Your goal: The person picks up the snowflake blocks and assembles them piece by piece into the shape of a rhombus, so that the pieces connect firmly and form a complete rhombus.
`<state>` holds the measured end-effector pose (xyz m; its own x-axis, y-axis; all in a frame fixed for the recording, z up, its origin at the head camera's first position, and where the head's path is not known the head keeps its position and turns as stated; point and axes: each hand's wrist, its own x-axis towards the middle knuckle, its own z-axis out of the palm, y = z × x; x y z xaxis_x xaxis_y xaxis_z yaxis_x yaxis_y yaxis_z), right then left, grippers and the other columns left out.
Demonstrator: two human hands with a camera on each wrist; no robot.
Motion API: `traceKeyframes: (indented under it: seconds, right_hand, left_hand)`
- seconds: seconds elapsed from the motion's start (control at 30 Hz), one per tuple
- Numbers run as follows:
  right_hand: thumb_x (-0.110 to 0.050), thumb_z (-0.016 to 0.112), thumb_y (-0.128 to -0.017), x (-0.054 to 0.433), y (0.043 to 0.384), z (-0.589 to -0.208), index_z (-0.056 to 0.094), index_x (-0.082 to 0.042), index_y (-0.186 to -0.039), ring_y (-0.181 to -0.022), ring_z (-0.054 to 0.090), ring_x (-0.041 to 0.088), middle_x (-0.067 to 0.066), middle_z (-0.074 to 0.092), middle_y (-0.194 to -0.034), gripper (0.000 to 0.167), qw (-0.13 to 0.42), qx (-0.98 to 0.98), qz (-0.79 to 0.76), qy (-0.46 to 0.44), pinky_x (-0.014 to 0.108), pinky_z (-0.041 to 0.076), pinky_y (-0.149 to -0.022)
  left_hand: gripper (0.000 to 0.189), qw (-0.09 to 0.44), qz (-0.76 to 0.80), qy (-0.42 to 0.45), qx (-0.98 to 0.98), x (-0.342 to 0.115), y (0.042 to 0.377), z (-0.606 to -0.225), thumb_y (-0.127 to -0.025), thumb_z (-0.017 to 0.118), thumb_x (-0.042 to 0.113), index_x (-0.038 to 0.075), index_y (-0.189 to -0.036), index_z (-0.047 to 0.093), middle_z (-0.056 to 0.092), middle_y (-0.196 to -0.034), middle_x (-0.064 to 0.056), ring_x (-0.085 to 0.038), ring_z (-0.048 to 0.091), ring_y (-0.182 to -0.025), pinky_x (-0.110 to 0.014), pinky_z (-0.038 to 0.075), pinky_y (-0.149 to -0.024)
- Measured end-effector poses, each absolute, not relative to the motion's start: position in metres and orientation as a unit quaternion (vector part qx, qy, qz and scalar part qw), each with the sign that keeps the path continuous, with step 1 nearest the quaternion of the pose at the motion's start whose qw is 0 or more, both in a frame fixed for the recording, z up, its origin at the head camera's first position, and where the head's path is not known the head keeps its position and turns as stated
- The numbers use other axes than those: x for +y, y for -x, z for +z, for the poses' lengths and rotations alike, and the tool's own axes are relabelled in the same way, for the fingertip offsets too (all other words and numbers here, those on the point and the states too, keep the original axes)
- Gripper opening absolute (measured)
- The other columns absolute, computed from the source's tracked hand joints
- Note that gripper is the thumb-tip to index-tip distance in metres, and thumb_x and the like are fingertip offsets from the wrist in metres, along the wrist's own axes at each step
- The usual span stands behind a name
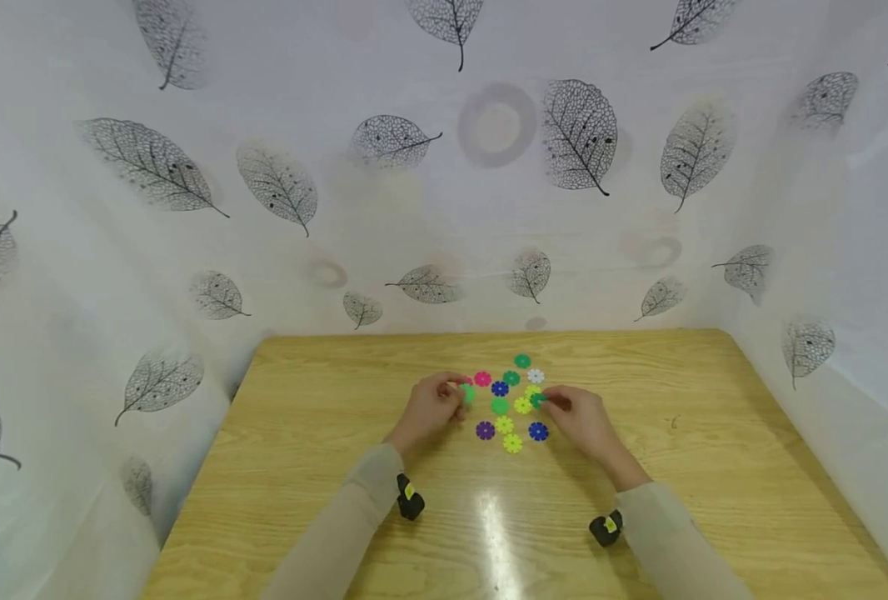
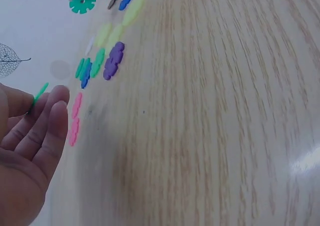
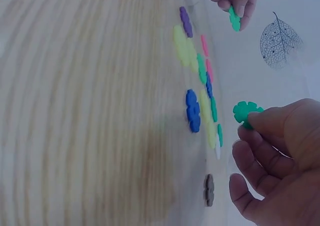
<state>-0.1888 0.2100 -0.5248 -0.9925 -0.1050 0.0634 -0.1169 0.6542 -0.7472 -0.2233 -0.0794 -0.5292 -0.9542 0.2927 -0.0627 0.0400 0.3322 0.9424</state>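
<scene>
Between thumb and finger my left hand (image 1: 427,410) pinches a light green snowflake building disc (image 1: 468,392), raised off the table. My right hand (image 1: 585,421) pinches a darker green snowflake disc (image 3: 245,111) by its edge, also in the air. Between the hands lie several flat discs: pink (image 1: 482,379), blue (image 1: 500,389), light green (image 1: 500,406), purple (image 1: 485,431), yellow (image 1: 513,443), white (image 1: 536,376) and dark green (image 1: 522,361). Another blue disc (image 1: 538,431) lies close to my right hand. A grey-brown disc (image 3: 209,190) shows in the right wrist view.
The discs lie on a wooden table (image 1: 324,433) towards its far edge. Behind it and along both sides hangs a white curtain (image 1: 324,267) printed with dark leaves. Each wrist carries a small black camera (image 1: 410,498). Light glares on the near tabletop.
</scene>
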Motion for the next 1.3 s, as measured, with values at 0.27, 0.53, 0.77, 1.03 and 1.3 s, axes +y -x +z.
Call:
traceKeyframes:
  seconds: [0.27,0.53,0.77,1.03,1.3]
  right_hand:
    - [-0.015,0.067,-0.103,0.195,0.189,-0.508,0.073,-0.002,-0.122,-0.097,0.071,0.023,0.011,0.077,-0.107,0.024,0.005,-0.904,0.419,-0.084,0.028,0.06,-0.077]
    - [-0.012,0.069,-0.102,0.184,0.19,-0.498,0.073,0.001,-0.119,-0.092,0.072,0.022,0.013,0.078,-0.103,0.022,0.031,-0.899,0.422,-0.115,0.023,0.057,-0.071]
    - [-0.011,0.07,-0.1,0.174,0.189,-0.49,0.074,0.001,-0.116,-0.086,0.072,0.02,0.011,0.078,-0.099,0.02,0.053,-0.896,0.419,-0.135,0.024,0.058,-0.068]
    - [-0.012,0.07,-0.101,0.168,0.191,-0.485,0.075,0.0,-0.116,-0.085,0.072,0.019,0.011,0.079,-0.1,0.02,0.061,-0.896,0.415,-0.146,0.025,0.057,-0.068]
    - [-0.014,0.07,-0.102,0.163,0.19,-0.479,0.075,-0.005,-0.115,-0.081,0.069,0.013,0.007,0.079,-0.098,0.017,0.061,-0.896,0.415,-0.148,0.025,0.055,-0.07]
  left_hand:
    - [0.028,0.117,0.595,-0.1,0.789,-0.077,0.22,-0.518,-0.107,0.06,0.008,-0.001,-0.132,0.066,0.077,-0.098,-0.027,-0.042,0.077,-0.089,-0.045,0.067,-0.078]
    - [0.028,0.121,0.618,-0.119,0.767,-0.075,0.217,-0.511,-0.105,0.062,0.008,-0.002,-0.13,0.066,0.077,-0.096,-0.03,-0.031,0.079,-0.082,-0.037,0.067,-0.072]
    - [0.028,0.107,0.638,-0.123,0.752,-0.071,0.214,-0.506,-0.103,0.063,0.003,-0.009,-0.128,0.066,0.075,-0.095,-0.033,-0.044,0.078,-0.084,-0.053,0.066,-0.078]
    - [0.025,0.114,0.648,-0.108,0.745,-0.07,0.212,-0.501,-0.102,0.067,0.006,-0.005,-0.125,0.069,0.074,-0.097,-0.033,-0.028,0.079,-0.078,-0.038,0.067,-0.073]
    - [0.026,0.117,0.669,-0.107,0.727,-0.067,0.211,-0.495,-0.102,0.067,0.005,-0.005,-0.126,0.069,0.074,-0.099,-0.036,-0.009,0.074,-0.07,-0.03,0.065,-0.07]
